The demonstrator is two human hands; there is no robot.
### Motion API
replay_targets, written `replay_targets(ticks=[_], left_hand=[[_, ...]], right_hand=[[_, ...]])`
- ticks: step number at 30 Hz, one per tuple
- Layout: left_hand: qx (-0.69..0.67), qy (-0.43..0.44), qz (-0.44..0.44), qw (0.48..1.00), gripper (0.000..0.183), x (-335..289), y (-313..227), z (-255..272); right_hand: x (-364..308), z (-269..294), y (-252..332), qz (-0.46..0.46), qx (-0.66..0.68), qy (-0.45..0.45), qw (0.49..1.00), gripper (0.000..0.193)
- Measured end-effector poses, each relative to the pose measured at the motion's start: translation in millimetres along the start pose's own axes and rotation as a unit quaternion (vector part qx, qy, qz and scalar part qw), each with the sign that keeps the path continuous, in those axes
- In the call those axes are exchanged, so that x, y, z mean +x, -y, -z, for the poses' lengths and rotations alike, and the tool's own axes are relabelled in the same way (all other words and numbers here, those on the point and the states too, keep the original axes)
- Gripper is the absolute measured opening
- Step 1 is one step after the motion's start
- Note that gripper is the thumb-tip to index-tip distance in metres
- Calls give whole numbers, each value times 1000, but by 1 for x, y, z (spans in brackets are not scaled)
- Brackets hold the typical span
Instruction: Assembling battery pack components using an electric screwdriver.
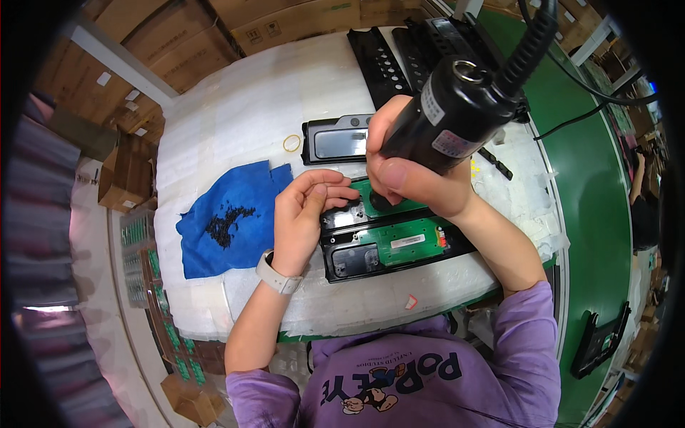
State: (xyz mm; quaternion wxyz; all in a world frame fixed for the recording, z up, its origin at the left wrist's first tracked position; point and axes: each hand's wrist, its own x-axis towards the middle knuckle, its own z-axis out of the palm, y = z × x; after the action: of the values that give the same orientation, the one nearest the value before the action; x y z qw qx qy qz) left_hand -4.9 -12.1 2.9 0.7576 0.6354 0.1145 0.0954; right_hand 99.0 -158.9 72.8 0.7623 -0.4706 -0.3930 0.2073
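Note:
My right hand (421, 167) is wrapped round a black electric screwdriver (449, 107), its tip hidden behind the hand. Below it lies a black plastic housing with a green circuit board (371, 203). My left hand (303, 207), fingers partly bent and apart, rests its fingertips at that housing's left end; no object shows in it. Directly nearer me is a second black housing (349, 262) with a green circuit board (407, 242). Left of my left hand, a pile of small black screws (227, 225) sits on a blue cloth (250, 189).
Beyond my hands lies a black housing with a display window (339, 144); further back are perforated black panels (382, 68). A yellow rubber band (292, 143) lies on the white padded table (235, 118). The screwdriver's thick cable (529, 50) rises at right. Cardboard boxes (182, 53) stand behind.

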Motion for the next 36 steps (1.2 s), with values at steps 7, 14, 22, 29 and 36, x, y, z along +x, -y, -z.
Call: replay_targets(ticks=[7, 14, 22, 29, 36], left_hand=[[-29, -4, 31, 999, 22, 0, -2, -2], [-23, -20, 43, 999, 28, -1, 4, -1], [-50, -15, 41, 998, 9, -2, -5, -7], [-32, 39, -1, 999, 12, 0, -10, 3], [-8, 75, -33, 997, 10, -7, -14, -4]], right_hand=[[0, -1, 1, -16, 0, 3, 1000, 23], [1, -4, -8, 92, -118, 72, 986, 19], [-5, -8, -8, 103, -168, 65, 978, 25], [3, 11, 11, 22, 66, 32, 997, 30], [10, 22, 25, 136, 222, -72, 963, 29]])
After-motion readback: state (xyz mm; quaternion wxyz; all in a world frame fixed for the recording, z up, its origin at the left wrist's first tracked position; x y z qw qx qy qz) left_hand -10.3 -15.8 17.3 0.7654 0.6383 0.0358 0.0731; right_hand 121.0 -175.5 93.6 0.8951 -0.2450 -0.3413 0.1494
